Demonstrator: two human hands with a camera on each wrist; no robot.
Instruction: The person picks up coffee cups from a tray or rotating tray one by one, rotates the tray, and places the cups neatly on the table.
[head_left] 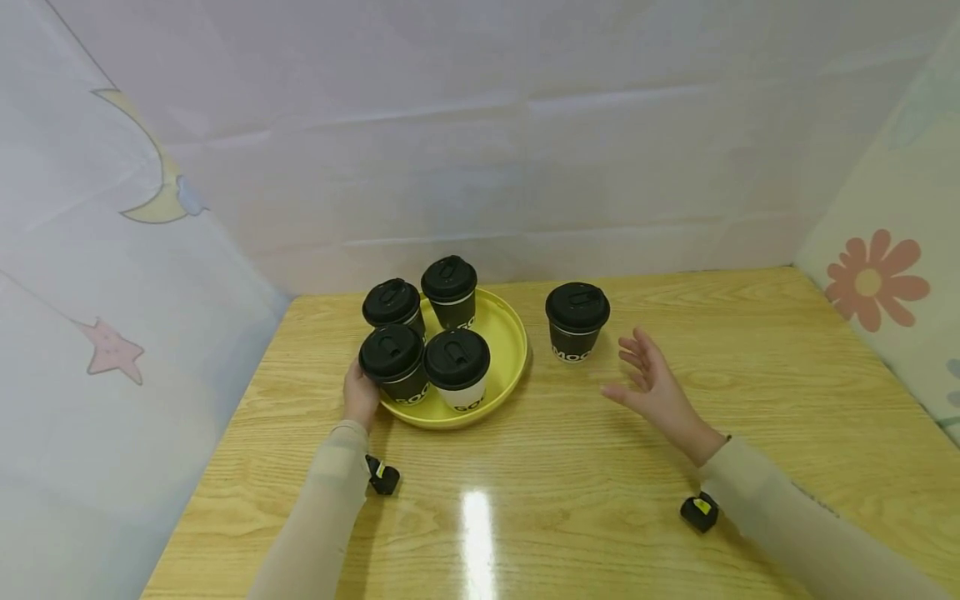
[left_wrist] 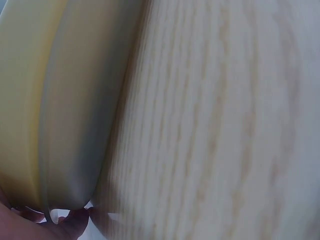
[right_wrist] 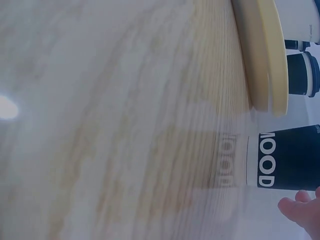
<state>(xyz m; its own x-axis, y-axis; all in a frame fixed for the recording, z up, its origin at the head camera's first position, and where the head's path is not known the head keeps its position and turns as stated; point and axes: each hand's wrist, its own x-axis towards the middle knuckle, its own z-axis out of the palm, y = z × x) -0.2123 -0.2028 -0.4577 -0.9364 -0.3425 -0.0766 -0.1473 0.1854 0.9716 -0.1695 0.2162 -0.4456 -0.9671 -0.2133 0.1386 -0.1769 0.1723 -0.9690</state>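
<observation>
A round yellow tray [head_left: 513, 384] carries several paper cups with black lids. One of them is a white cup [head_left: 468, 395] at the front; a black cup [head_left: 405, 385] stands to its left. At the tray's left rim my left hand [head_left: 362, 397] grips the edge, its fingers [left_wrist: 75, 223] curled there in the left wrist view. Right of the tray, a lone black cup [head_left: 573, 343] stands upright on the table, with white "MOOD" lettering [right_wrist: 266, 160]. My right hand [head_left: 660, 398] is spread open just to the right of that cup, apart from it in the head view.
The wooden table [head_left: 570, 500] runs up to a pale cloth backdrop [head_left: 480, 183] behind the tray. Cloth with a moon and star hangs at the left, and cloth with a red flower [head_left: 868, 282] at the right. A small black device hangs at each wrist.
</observation>
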